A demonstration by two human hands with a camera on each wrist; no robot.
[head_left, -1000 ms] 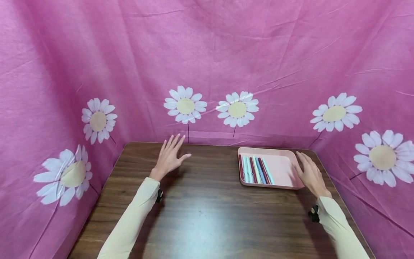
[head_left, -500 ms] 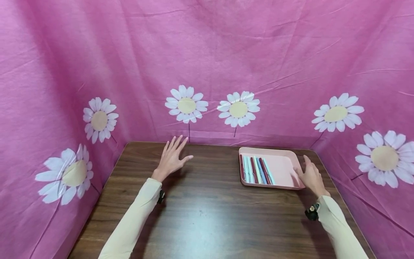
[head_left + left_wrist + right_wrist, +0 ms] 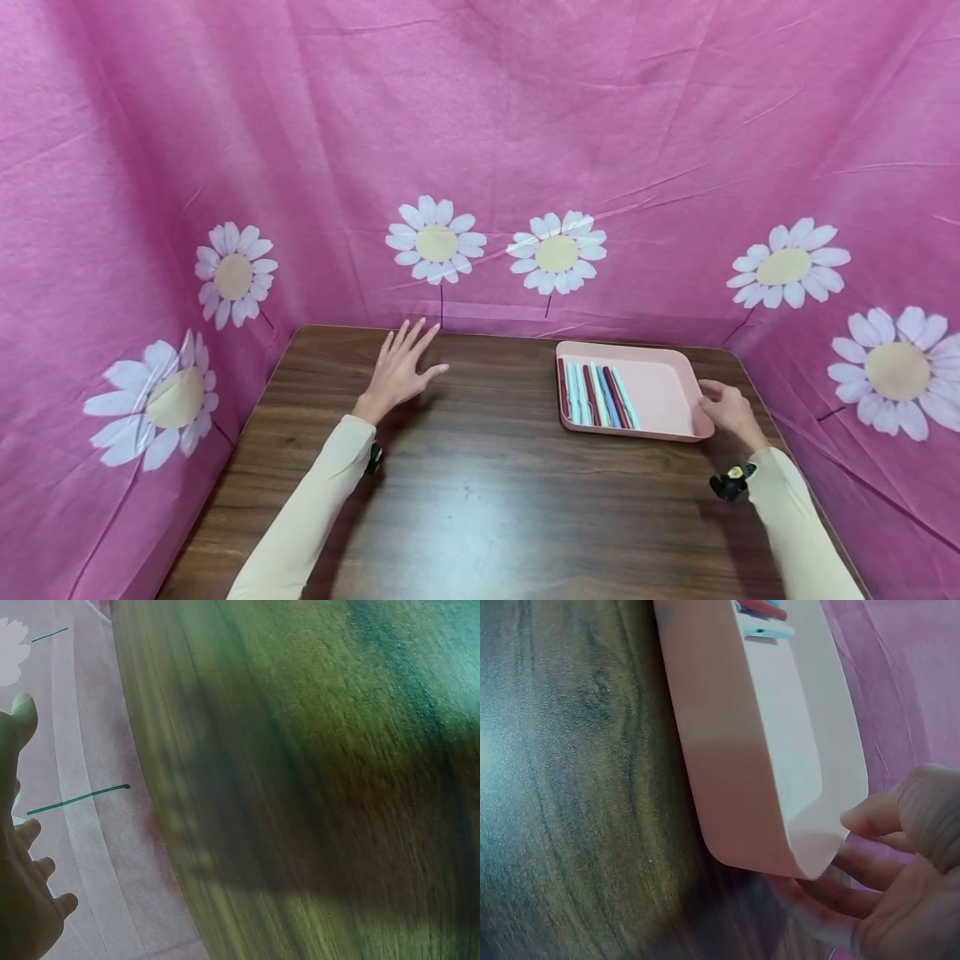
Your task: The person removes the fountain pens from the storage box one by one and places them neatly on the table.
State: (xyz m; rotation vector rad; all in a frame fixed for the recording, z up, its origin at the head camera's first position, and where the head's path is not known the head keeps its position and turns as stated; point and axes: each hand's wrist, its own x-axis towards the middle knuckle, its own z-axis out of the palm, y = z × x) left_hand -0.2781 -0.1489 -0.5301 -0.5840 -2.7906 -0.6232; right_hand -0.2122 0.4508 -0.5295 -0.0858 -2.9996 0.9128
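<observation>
A shallow pink tray [image 3: 667, 392] lies at the back right of the table. Several pens [image 3: 592, 396], dark red, pale blue, cream and blue, lie side by side in its left part; the ends of some pens [image 3: 769, 626] show in the right wrist view. My right hand [image 3: 731, 412] pinches the tray's right end, thumb at the rim and fingers against the outside of the wall [image 3: 750, 787]. My left hand [image 3: 397, 371] is held over the back left of the table, fingers spread and straight, holding nothing.
The brown wood-grain table [image 3: 465, 500] reaches back to a pink cloth [image 3: 495, 125] with printed daisies, which hangs behind it and on both sides. A black device [image 3: 731, 483] sits at the right wrist.
My right hand has lowered from beside the tray onto its right end and now grips it. The tray has shifted very slightly right. The left hand stays nearly still.
</observation>
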